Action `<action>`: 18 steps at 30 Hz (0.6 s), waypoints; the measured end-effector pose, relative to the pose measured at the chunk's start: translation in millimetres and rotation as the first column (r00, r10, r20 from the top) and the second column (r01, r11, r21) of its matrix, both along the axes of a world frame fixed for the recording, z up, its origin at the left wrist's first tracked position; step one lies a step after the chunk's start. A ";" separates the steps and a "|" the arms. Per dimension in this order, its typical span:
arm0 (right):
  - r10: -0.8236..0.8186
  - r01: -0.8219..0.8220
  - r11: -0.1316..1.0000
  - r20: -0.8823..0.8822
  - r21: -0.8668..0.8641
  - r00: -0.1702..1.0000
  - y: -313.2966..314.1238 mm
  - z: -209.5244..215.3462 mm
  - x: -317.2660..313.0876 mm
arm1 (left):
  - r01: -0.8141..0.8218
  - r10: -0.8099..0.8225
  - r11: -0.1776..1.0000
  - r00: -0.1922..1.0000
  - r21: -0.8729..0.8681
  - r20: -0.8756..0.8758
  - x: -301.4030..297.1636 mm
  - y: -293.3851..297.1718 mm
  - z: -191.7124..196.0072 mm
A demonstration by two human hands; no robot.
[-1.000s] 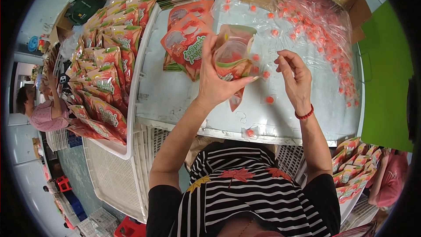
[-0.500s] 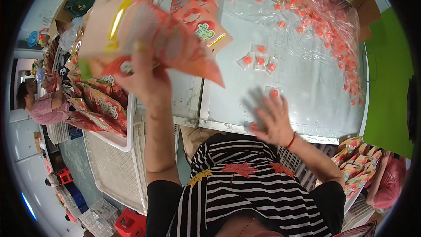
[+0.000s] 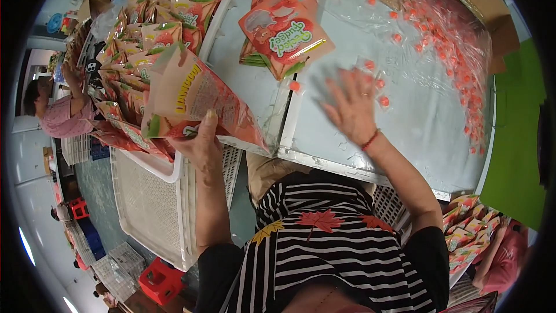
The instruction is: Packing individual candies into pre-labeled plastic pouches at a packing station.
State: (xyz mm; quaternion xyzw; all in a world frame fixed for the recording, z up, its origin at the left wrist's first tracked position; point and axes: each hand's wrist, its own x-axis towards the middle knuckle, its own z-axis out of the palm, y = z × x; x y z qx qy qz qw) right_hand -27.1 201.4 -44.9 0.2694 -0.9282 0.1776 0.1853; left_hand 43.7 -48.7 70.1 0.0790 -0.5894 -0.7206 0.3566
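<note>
Nearest is the person's own black-and-white striped garment (image 3: pixel 347 255), with red and yellow leaf shapes across the chest. The two hands are well apart. The left hand (image 3: pixel 202 145) is clamped on the lower part of a red-and-peach pouch (image 3: pixel 211 101), thumb on the face turned to the camera; the pouch tilts, and in this view it overlaps both the crowded tub and the desk's left portion. The right hand (image 3: pixel 354 113), a red bracelet (image 3: pixel 370 139) at its wrist, is spread flat over the desk (image 3: pixel 405 127), fingers parted and slightly blurred — whether it touches the surface I cannot tell.

Just beside those fingers lie a few clear-wrapped red sweets (image 3: pixel 384 101), and one lone sweet (image 3: pixel 295 86) sits by the seam in the desk. Beyond the seam is a pile of flat pouches (image 3: pixel 286 35). To the left, the white tub (image 3: pixel 165 168) is packed with rows of plump pouches (image 3: pixel 179 20).

Farther right, many more sweets (image 3: pixel 460 78) lie heaped under and along clear plastic film (image 3: pixel 417 6), with cardboard (image 3: pixel 504 35) behind. Off at the far left stands another person (image 3: pixel 63 113) in pink, arms raised.
</note>
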 end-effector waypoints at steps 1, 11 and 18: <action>0.118 -0.118 0.993 -0.048 0.005 0.992 -15.9 1.6 -0.7 | 0.002 -0.002 1.000 1.000 0.000 -0.002 1.4 -1.2 -2.3; 0.272 -0.259 0.949 -0.048 0.180 0.961 -10.0 -3.6 -29.8 | 0.113 -0.103 0.979 0.992 -0.167 0.068 0.1 2.5 -29.2; 0.053 -0.053 0.999 0.049 0.002 0.997 51.8 25.2 -19.7 | 0.221 -0.237 0.724 0.969 -0.654 0.065 -26.0 25.4 -27.3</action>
